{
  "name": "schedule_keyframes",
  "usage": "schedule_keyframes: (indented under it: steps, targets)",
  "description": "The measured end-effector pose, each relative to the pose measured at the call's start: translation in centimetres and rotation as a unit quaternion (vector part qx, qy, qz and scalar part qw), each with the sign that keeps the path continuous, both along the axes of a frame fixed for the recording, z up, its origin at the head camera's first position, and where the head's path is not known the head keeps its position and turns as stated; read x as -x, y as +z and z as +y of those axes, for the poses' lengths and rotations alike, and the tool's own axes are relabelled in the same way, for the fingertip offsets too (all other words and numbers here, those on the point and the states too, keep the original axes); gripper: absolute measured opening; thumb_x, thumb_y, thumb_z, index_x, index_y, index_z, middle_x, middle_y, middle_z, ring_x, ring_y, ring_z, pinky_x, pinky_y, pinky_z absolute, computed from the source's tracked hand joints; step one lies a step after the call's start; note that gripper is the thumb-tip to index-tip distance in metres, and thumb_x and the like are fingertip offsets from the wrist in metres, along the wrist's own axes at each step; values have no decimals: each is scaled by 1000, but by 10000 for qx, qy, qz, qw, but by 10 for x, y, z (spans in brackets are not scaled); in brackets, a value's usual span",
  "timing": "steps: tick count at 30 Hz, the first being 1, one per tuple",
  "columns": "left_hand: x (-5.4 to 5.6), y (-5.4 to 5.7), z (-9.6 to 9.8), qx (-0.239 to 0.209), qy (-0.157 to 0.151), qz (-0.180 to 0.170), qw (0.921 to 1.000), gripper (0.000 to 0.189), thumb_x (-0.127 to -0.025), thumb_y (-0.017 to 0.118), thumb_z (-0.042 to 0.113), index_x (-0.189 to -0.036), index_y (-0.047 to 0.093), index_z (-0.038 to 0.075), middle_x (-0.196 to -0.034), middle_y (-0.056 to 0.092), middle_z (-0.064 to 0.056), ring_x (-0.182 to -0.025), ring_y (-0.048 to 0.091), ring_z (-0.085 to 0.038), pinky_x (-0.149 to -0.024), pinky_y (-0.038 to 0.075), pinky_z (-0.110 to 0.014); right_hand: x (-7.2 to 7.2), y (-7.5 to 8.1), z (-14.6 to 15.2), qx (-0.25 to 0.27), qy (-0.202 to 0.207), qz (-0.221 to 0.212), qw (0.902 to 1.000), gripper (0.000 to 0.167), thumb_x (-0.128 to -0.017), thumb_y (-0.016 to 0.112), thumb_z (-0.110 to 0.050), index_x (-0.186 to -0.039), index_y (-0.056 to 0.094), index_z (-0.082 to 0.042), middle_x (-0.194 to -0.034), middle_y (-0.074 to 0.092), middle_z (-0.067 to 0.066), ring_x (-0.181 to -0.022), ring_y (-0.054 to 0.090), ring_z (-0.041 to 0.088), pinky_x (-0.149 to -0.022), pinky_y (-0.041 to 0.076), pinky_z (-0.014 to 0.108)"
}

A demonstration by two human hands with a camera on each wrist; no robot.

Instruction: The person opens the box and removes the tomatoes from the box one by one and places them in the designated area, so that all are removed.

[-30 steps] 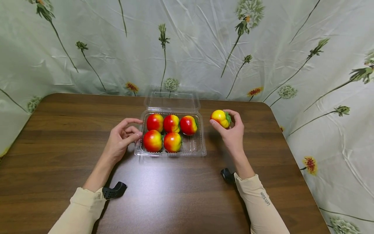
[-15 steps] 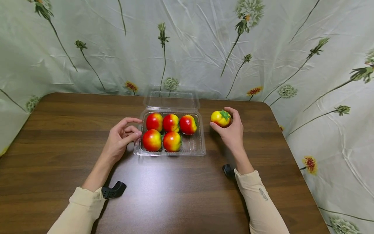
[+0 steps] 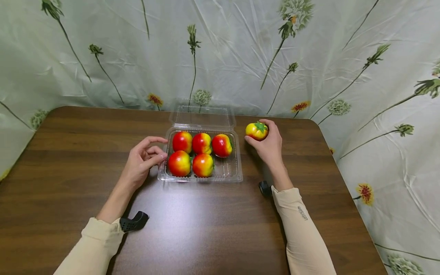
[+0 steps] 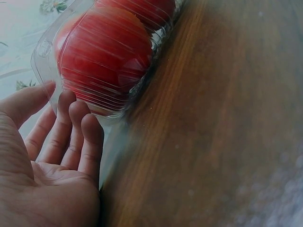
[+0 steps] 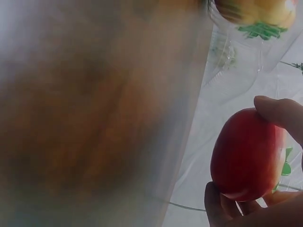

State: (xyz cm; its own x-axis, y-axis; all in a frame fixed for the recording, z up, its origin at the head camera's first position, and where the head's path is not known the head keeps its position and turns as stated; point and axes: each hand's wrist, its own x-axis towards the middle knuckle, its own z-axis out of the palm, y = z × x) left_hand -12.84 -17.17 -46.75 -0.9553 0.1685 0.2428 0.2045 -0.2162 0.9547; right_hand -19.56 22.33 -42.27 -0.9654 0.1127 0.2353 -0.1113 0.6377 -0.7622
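Observation:
My right hand [image 3: 270,147] holds a red-and-yellow fruit [image 3: 255,131] with a green leafy top between thumb and fingers, right of a clear plastic clamshell box [image 3: 225,170]. In the right wrist view the red side of this fruit [image 5: 246,156] shows, with the thumb on one side and fingertips on the other. Several similar fruits [image 3: 179,164] sit in the box in two rows; its front right spot is bare. At the box's left rim is my left hand [image 3: 139,164], its thumb and index finger touching the edge. The left wrist view shows its other fingers [image 4: 92,146] loosely bent beside the wall.
The box's clear lid [image 3: 203,114] stands raised at the back, near the table's far edge. The brown wooden table [image 3: 192,229] spreads around it. A flower-printed curtain [image 3: 233,57] hangs behind and to the right. Black wrist devices [image 3: 135,222] sit on both cuffs.
The right hand has turned the fruit, so its green top now faces up, and has shifted it slightly away from me. My left hand and the box have kept their places.

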Motion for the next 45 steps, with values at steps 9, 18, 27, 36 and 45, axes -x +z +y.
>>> schedule_keyframes:
  steps: [9,18,27,36,45]
  targets:
    - [-2,1,-3,17,17,-34,10000,36,-97,64,-11,-132,59,-4,-84,73,-3,-64,57,-20,-61,52,-22,23,-2,-8,-88,110,-92,9999,70,-84,89,-20,-142,52,-6,-142,57,17,-127,54,36,-114,45,51]
    - [2,0,1,-146,-118,5,9998,37,-96,65,-13,-132,59,-6,-83,72,-4,-63,58,-16,-59,52,-20,37,-8,-4,-405,420,-452,9973,72,-84,89,-21,-143,52,-3,-142,58,21,-128,55,40,-112,43,53]
    - [1,1,0,-120,-79,12,9999,36,-96,64,-12,-131,59,-6,-82,72,-4,-62,58,-15,-58,52,-20,38,-13,-1,-519,549,-758,9943,78,-84,90,-23,-147,48,-4,-144,57,22,-129,56,41,-112,44,53]
    - [1,0,1,-175,-102,15,9998,36,-96,64,-13,-131,59,-7,-82,71,-4,-62,58,-17,-58,50,-23,35,-11,-4,-438,556,-739,9947,82,-84,90,-29,-150,46,-5,-147,55,21,-128,55,40,-113,45,53]
    - [0,1,0,-133,-51,12,9999,35,-96,65,-12,-130,60,-4,-81,71,-3,-63,56,-20,-57,49,-24,33,-7,-10,71,4,-165,9998,92,-83,90,-37,-154,39,-8,-147,54,18,-136,51,35,-115,42,50]
